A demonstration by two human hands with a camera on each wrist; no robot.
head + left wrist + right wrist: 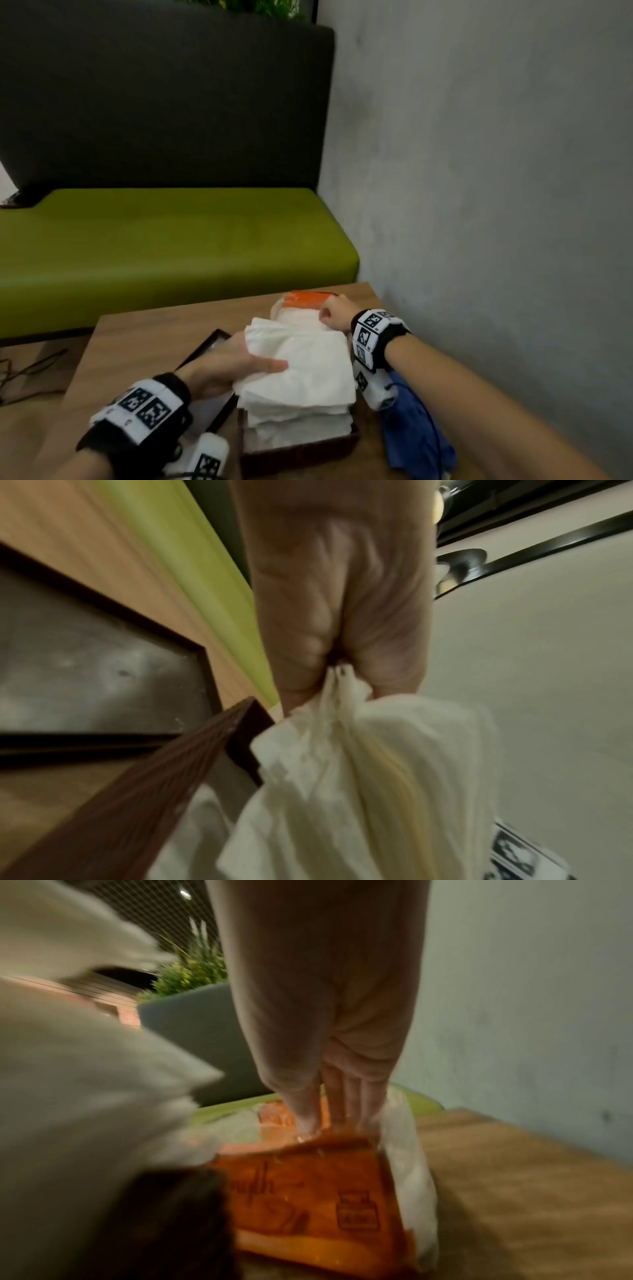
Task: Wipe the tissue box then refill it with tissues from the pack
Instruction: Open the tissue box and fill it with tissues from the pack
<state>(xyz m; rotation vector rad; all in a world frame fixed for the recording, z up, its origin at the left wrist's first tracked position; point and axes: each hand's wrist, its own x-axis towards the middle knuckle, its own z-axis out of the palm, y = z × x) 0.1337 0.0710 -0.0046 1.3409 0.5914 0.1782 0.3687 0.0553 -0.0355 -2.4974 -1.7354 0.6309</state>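
Observation:
A dark brown tissue box (301, 445) stands open at the table's near edge, with a thick stack of white tissues (308, 373) rising well above its rim. My left hand (255, 359) grips the stack's left side, thumb on top; in the left wrist view that left hand (339, 674) pinches the bunched tissues (363, 777) beside the box wall (137, 791). Behind the stack lies the orange-and-clear tissue pack (303, 298). My right hand (333, 313) is curled on the pack's right end; the right wrist view shows its fingers (337, 1110) clamped on the pack's (308, 1191) open edge.
The box's dark-framed lid (205, 363) lies flat on the wooden table (137, 342), left of the box. A blue cloth (414, 425) is crumpled on the table under my right forearm. A green bench (171, 246) runs behind the table, and a grey wall (496, 171) closes the right side.

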